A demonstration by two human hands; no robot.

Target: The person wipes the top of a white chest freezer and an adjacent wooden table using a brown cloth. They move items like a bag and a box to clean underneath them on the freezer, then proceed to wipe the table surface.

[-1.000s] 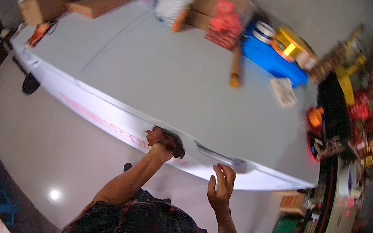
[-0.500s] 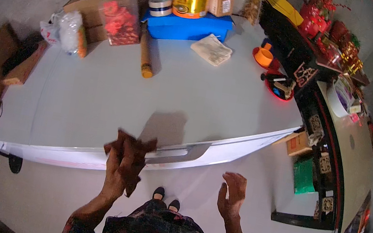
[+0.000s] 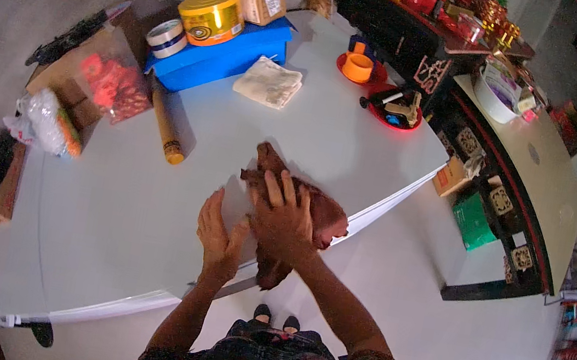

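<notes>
A crumpled brown cloth (image 3: 326, 218) lies on the white top of a chest freezer (image 3: 120, 228), near the front edge, one end hanging over that edge. My right hand (image 3: 285, 219) rests on the cloth with its fingers stretched out and apart, covering the middle part of it. Just to the left, my left hand (image 3: 219, 239) is open and holds nothing, its fingers pointing away from me over the freezer top.
Toward the back stand a blue box (image 3: 218, 54) with a yellow tin (image 3: 210, 16), a folded white cloth (image 3: 268, 83) and a brown cylinder (image 3: 166, 125). Red trays (image 3: 406, 127) sit at the right. A shelved cabinet (image 3: 532, 183) stands beyond.
The brown cloth has gone from my left hand to the freezer top. My right hand has come across onto it. The view has turned, so the objects at the back appear further left.
</notes>
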